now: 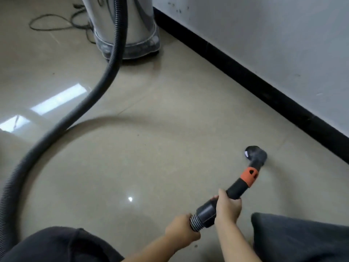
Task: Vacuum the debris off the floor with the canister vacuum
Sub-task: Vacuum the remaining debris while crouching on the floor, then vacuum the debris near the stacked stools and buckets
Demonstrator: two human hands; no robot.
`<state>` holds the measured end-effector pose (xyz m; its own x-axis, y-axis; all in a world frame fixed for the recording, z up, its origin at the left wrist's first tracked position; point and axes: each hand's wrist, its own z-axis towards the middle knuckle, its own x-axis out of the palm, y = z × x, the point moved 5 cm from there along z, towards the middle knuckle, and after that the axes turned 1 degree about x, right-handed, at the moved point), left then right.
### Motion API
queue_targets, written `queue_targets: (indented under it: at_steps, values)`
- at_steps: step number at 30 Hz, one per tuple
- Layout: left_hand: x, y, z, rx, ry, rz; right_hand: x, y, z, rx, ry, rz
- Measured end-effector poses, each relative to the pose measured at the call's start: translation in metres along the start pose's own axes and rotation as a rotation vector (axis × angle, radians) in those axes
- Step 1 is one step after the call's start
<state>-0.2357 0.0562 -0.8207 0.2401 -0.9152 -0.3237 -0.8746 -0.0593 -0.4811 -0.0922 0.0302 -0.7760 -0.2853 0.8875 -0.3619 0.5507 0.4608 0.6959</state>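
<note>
The steel canister vacuum point(124, 27) stands on the floor at the top, near the wall. Its grey ribbed hose point(56, 129) loops down the left side and out of view. My left hand point(181, 226) grips the hose end at its ribbed cuff. My right hand point(227, 207) grips the black wand just ahead of it. The wand carries an orange collar point(249, 175) and ends in a round dark nozzle point(255, 154) that rests on the beige tiled floor point(151, 157) close to the baseboard. A few tiny dark specks point(195, 246) lie on the tiles.
A black baseboard point(245, 80) runs diagonally under a white wall point(264, 35) on the right. A thin black power cord point(56, 21) lies coiled on the floor at the top left. My knees in dark trousers point(302, 237) fill the bottom corners.
</note>
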Motion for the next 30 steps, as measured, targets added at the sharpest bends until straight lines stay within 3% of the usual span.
queue_targets:
  at_steps: [6,12,19,21,23,27,30]
  values:
    - [-0.066,-0.036,-0.054,0.016,-0.339,-0.277,0.056,0.121,-0.073,-0.275,0.504,-0.164]
    - [-0.164,-0.150,-0.185,0.035,-0.668,-0.531,0.041,0.294,-0.196,-0.437,0.795,-0.193]
    - [-0.240,-0.278,-0.354,0.197,-0.499,-0.663,0.001,0.460,-0.332,-0.523,1.241,-0.455]
    - [-0.255,-0.296,-0.400,0.244,-0.542,-0.694,-0.009,0.490,-0.370,-0.516,1.337,-0.466]
    - [-0.267,-0.306,-0.443,0.232,-0.653,-0.726,-0.019,0.511,-0.410,-0.517,1.381,-0.454]
    - [-0.299,-0.310,-0.522,0.082,-1.023,-0.783,-0.026,0.549,-0.493,-0.547,1.374,-0.338]
    - [-0.322,-0.300,-0.558,0.020,-1.162,-0.786,-0.025,0.560,-0.539,-0.550,1.342,-0.257]
